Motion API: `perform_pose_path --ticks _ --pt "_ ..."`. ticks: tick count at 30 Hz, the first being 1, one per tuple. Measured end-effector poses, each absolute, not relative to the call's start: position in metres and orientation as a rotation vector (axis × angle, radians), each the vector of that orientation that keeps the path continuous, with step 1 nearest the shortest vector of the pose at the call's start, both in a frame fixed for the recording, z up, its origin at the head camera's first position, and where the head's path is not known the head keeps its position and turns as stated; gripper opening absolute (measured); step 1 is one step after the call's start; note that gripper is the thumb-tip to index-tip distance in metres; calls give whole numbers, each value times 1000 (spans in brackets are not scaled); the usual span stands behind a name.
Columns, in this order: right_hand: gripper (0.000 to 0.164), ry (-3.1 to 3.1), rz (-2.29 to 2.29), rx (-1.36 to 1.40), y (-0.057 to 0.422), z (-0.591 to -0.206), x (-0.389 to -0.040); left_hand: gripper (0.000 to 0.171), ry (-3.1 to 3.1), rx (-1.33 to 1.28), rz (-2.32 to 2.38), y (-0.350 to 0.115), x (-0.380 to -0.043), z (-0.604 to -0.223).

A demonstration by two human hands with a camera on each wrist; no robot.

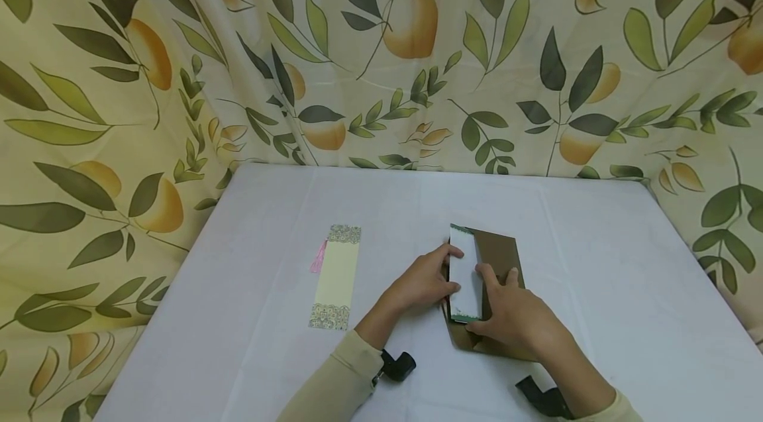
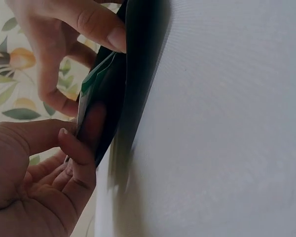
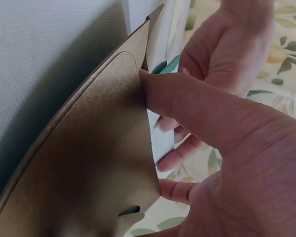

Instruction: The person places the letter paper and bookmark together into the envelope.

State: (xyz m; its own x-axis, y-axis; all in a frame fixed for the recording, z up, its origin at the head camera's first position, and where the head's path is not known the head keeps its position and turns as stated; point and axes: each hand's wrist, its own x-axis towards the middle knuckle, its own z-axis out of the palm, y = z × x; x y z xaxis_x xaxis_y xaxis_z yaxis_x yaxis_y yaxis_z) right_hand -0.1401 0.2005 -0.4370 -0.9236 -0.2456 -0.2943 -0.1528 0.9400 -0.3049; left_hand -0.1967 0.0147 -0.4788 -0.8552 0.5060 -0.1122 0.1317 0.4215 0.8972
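Observation:
A brown paper envelope (image 1: pixel 501 253) lies near the middle of the table. Over its left side shows a narrow white card (image 1: pixel 465 276) with green-patterned ends. My left hand (image 1: pixel 424 280) pinches that card at its left edge, thumb and fingers apart along it. My right hand (image 1: pixel 520 313) grips the envelope, its thumb at the opening edge in the right wrist view. There the white card (image 3: pixel 158 136) sticks out past the envelope's edge. In the left wrist view, the green end (image 2: pixel 91 79) of the card sits inside the dark opening between both hands.
Left of the hands lies a pale yellow bookmark (image 1: pixel 336 276) with patterned ends and a pink tassel (image 1: pixel 319 256). A white cloth covers the table (image 1: pixel 268 210). Behind it hangs a curtain (image 1: pixel 369 104) printed with leaves and fruit. Both wrists wear black cameras (image 1: pixel 399 366).

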Motion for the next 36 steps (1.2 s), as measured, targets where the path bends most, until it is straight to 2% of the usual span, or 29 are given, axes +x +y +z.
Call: perform_pose_path --ticks 23,36 --pt "107 2760 -395 -311 195 -435 -139 51 2274 573 1385 23 -191 -482" --pt "107 2746 -429 -313 195 -433 -138 58 2337 593 1346 30 -187 -482"
